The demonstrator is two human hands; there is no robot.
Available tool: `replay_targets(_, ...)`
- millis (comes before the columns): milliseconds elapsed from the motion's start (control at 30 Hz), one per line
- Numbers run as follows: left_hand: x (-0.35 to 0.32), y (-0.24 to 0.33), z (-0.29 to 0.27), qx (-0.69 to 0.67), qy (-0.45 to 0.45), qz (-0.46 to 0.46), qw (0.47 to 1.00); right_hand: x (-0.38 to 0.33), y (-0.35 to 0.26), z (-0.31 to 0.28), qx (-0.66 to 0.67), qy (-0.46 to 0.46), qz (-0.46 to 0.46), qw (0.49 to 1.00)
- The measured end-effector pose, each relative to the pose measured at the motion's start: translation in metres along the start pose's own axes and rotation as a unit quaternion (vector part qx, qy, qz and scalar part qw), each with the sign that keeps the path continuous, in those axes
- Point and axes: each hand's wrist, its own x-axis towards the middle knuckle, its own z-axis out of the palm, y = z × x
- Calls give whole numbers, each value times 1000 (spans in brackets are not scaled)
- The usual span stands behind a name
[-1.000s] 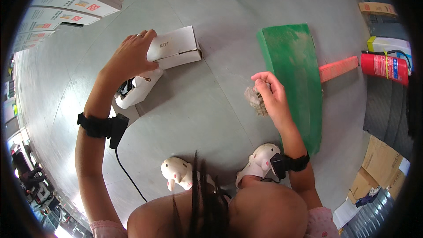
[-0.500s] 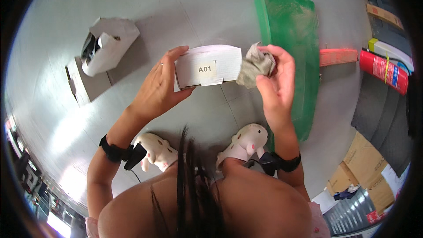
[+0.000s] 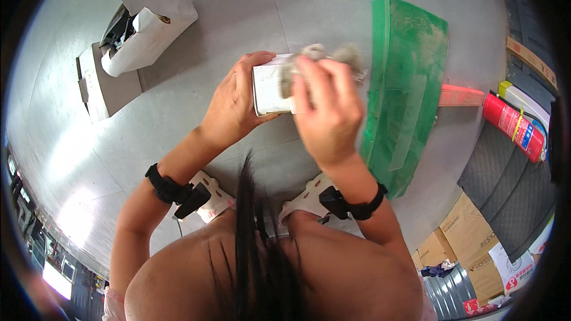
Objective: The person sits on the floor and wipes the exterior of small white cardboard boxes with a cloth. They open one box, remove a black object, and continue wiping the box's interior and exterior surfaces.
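My left hand (image 3: 238, 89) grips the left end of a small white cardboard box (image 3: 267, 88), thumb below and fingers over the top edge. A crumpled grey-beige cloth (image 3: 289, 76) is held in my right hand (image 3: 329, 107), pressed over the box's right part. The cloth and the fingers cover the box's label and right end. Motion smears the cloth's upper right edge.
A green case (image 3: 404, 95) lies on the grey floor at right, with a red fire extinguisher (image 3: 514, 126) beyond it. At upper left, a white bag (image 3: 151, 32) stands by an opened carton (image 3: 113, 86). Brown cardboard boxes (image 3: 467, 226) are at lower right.
My right hand has moved left with the cloth, from beside the box's right end onto its labelled face. My left hand keeps its hold. The whole view has shifted slightly.
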Motion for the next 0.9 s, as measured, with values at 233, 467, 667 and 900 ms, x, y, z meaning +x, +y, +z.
replay_targets(233,-2,-2,-3,72,-18,13,997,10,-24,14,-5,-62,-35,997)
replay_targets(467,-3,-3,0,14,-19,-8,1000,7,28,-25,-66,-25,29,997)
replay_targets(667,1,4,-2,52,-14,-11,999,17,-10,5,-49,-45,-3,998)
replay_targets(900,-1,2,-1,84,-19,6,996,18,-22,11,-55,-101,-7,993)
